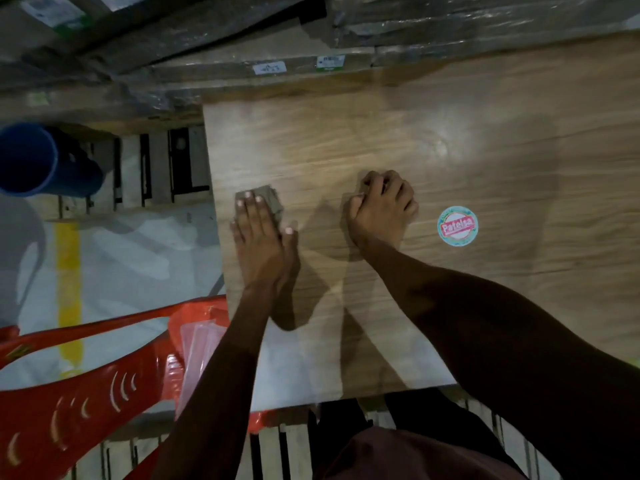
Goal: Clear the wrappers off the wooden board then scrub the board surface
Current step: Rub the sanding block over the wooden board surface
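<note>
Head view — wooden board [433,140] filling centre and right of frame, lying flat, stiff, smooth-faced with a glossy patch at upper centre; judged too broad and heavy to shift, best steadied by a flat palm rather than gripped.

Left hand [258,233], left of centre: fingers [247,206] straight and pressed together, flat on a small grey-brown scrubbing pad [268,199] that touches the board near its left edge. Pad judged light, pliable, mildly abrasive — best held under the flat of the fingers, pressure from above, since a pinch at one corner would let it fold.

Right hand [382,206], at centre: fingers curled, knuckles up, resting on the board; whether anything thin is pinched beneath cannot be told.

Round sticker [458,225], right of centre, stuck flat to the board just beside the right hand; likely thin, to be lifted at its rim.

Lower left: red plastic chair [69,393] with clear wrappers [201,355] lying on it, off the board. Upper left: blue tube [31,161].
</note>
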A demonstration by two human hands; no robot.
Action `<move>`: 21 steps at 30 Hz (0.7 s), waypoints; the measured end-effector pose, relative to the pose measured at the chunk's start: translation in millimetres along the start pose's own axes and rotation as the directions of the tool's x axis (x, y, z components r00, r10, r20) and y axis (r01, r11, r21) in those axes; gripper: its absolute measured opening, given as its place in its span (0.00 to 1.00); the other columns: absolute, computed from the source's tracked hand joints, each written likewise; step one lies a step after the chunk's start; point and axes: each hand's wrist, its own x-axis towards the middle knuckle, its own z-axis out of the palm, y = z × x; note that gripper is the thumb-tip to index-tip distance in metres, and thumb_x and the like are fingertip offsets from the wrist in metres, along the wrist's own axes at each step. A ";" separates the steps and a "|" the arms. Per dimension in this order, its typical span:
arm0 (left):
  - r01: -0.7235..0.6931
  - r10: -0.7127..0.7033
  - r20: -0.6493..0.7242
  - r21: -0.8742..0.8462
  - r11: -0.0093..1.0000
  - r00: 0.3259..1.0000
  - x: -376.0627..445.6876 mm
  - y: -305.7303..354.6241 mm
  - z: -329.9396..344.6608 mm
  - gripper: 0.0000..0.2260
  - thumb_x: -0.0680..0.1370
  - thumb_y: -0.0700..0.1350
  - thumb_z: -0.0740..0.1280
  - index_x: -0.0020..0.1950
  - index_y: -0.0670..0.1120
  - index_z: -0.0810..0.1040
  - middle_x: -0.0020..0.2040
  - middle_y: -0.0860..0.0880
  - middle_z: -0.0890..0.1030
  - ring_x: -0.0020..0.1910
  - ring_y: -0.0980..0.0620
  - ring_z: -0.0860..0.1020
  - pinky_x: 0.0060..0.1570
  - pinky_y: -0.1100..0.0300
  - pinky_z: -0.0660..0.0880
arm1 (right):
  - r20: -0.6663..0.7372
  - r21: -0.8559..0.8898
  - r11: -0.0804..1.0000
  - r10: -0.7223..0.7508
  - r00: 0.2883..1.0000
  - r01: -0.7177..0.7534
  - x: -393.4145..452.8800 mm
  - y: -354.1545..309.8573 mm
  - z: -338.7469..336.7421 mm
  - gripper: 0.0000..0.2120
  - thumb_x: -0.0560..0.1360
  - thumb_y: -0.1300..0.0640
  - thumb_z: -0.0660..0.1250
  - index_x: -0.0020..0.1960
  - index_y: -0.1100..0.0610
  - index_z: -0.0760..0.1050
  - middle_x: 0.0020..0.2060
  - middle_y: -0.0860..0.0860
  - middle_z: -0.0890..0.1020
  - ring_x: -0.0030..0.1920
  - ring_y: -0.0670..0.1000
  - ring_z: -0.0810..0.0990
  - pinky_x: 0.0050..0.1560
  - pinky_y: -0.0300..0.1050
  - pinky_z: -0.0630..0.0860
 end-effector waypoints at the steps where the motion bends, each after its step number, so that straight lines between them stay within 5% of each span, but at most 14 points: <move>1: -0.056 0.056 0.018 0.010 0.998 0.998 -11.1 9.4 4.6 0.34 0.82 0.55 0.50 0.83 0.39 0.48 0.84 0.40 0.48 0.84 0.43 0.44 0.81 0.42 0.46 | 0.000 0.002 1.000 -0.004 1.000 0.004 -1.0 0.7 -0.9 0.20 0.71 0.45 0.59 0.60 0.51 0.72 0.63 0.56 0.75 0.63 0.62 0.72 0.57 0.58 0.68; 5: -0.226 0.223 0.072 0.026 0.974 0.972 -41.4 11.4 16.2 0.34 0.82 0.54 0.55 0.84 0.41 0.50 0.84 0.41 0.50 0.84 0.44 0.46 0.81 0.42 0.49 | -0.003 0.064 0.994 -0.091 0.996 0.091 -3.8 7.8 -1.1 0.16 0.73 0.46 0.63 0.58 0.52 0.75 0.62 0.57 0.77 0.62 0.62 0.73 0.57 0.58 0.68; 10: 0.034 -0.034 -0.002 0.023 0.999 0.999 -37.2 -25.1 2.2 0.31 0.86 0.54 0.50 0.83 0.38 0.47 0.84 0.39 0.48 0.83 0.41 0.45 0.81 0.42 0.47 | -0.043 0.185 0.925 -0.330 0.943 0.332 -29.7 27.2 -1.0 0.20 0.76 0.50 0.64 0.65 0.54 0.76 0.68 0.54 0.77 0.67 0.59 0.73 0.63 0.55 0.69; 17: -0.251 0.246 0.105 0.040 0.967 0.964 -73.5 1.8 17.5 0.33 0.84 0.56 0.49 0.84 0.39 0.48 0.84 0.40 0.48 0.84 0.41 0.45 0.81 0.42 0.45 | 0.161 0.046 0.957 -0.289 0.944 0.285 -143.8 76.9 -3.3 0.32 0.79 0.40 0.60 0.80 0.48 0.63 0.82 0.53 0.61 0.81 0.61 0.59 0.74 0.59 0.59; 21: -0.078 0.077 0.014 0.031 0.996 0.997 -64.6 -24.5 12.2 0.31 0.84 0.53 0.51 0.83 0.38 0.49 0.84 0.39 0.50 0.83 0.41 0.48 0.80 0.40 0.50 | 0.195 0.023 0.962 -0.272 0.943 0.272 -150.0 81.1 -7.9 0.32 0.79 0.39 0.59 0.80 0.47 0.63 0.82 0.52 0.60 0.81 0.60 0.57 0.76 0.59 0.58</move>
